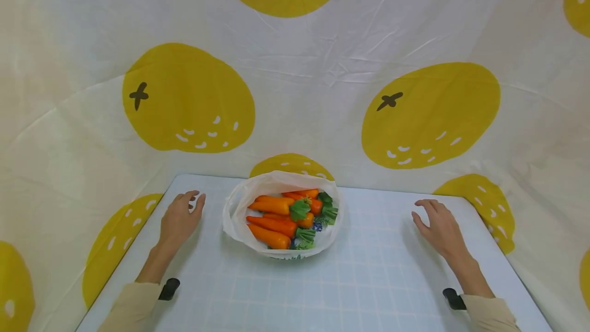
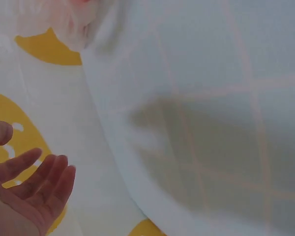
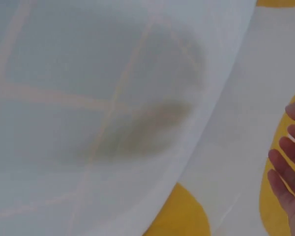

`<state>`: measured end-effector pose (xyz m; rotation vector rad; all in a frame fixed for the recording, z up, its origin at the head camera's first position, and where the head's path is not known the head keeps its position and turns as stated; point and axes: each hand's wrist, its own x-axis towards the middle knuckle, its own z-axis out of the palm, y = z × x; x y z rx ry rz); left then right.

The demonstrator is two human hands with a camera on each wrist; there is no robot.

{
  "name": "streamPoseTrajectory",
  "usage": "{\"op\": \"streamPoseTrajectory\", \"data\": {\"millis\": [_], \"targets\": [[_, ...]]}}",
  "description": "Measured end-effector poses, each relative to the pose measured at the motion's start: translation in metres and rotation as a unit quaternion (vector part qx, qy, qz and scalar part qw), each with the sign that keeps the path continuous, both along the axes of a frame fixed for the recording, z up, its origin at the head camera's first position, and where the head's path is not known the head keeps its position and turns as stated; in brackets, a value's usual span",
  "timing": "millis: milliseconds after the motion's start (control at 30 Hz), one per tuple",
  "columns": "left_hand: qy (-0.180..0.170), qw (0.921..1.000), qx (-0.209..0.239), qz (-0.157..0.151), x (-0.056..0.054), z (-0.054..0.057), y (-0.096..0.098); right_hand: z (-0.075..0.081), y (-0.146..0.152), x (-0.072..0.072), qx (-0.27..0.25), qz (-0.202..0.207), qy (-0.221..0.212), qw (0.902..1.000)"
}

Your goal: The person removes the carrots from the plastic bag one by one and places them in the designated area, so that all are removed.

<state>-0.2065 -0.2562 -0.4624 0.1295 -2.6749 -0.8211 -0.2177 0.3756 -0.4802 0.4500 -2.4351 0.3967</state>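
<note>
A white plastic bag (image 1: 237,219) sits near the back of the table, its mouth spread wide. Inside lie several orange carrots (image 1: 272,225) with green tops (image 1: 304,234), mostly pointing left. My left hand (image 1: 180,219) hovers to the left of the bag, fingers loosely bent and holding nothing. On the other side, well to the right of the bag, my right hand (image 1: 440,227) is also raised with relaxed fingers and nothing in it. The left wrist view shows the left hand's spread fingers (image 2: 56,179); part of the bag (image 2: 71,24) appears at its top.
The table (image 1: 322,291) has a pale blue checked cover and rounded far corners. Behind it and at both sides hangs a white cloth (image 1: 304,106) printed with large yellow fruit. Each wrist wears a black device (image 1: 169,289).
</note>
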Motion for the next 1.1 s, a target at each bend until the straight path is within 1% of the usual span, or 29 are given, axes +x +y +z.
{"op": "streamPoseTrajectory", "data": {"millis": [100,167,233,333,400,467,633,833,967,1100], "targets": [[0.006,0.9999,0.013,0.001,0.003,0.001,0.005,0.003,-0.008,0.001,-0.005,0.004,-0.004,1.0000],[0.017,0.9996,0.025,-0.001,0.005,0.003,0.009,0.004,-0.013,0.001,-0.005,0.009,-0.003,0.9999],[0.032,0.9984,0.045,-0.012,0.006,0.005,0.013,0.006,-0.017,0.001,-0.005,0.015,-0.001,0.9999],[0.053,0.9949,0.077,-0.037,0.007,0.010,0.020,0.009,-0.023,0.001,-0.004,0.021,0.005,0.9998],[0.059,0.9926,0.094,-0.049,0.007,0.013,0.025,0.011,-0.027,0.001,-0.004,0.027,0.006,0.9996],[0.055,0.9915,0.105,-0.053,0.008,0.016,0.030,0.012,-0.032,0.001,-0.003,0.031,0.007,0.9995],[0.038,0.9904,0.126,-0.042,0.014,0.023,0.045,0.014,-0.046,0.001,0.002,0.039,0.002,0.9992],[0.023,0.9880,0.150,-0.026,0.018,0.031,0.063,0.015,-0.062,-0.001,-0.005,0.052,-0.005,0.9986],[0.015,0.9873,0.158,-0.014,0.023,0.030,0.072,0.016,-0.074,0.000,-0.009,0.063,-0.004,0.9980],[-0.002,0.9869,0.161,0.005,0.032,0.026,0.079,0.018,-0.088,0.001,-0.011,0.074,-0.011,0.9972]]}}
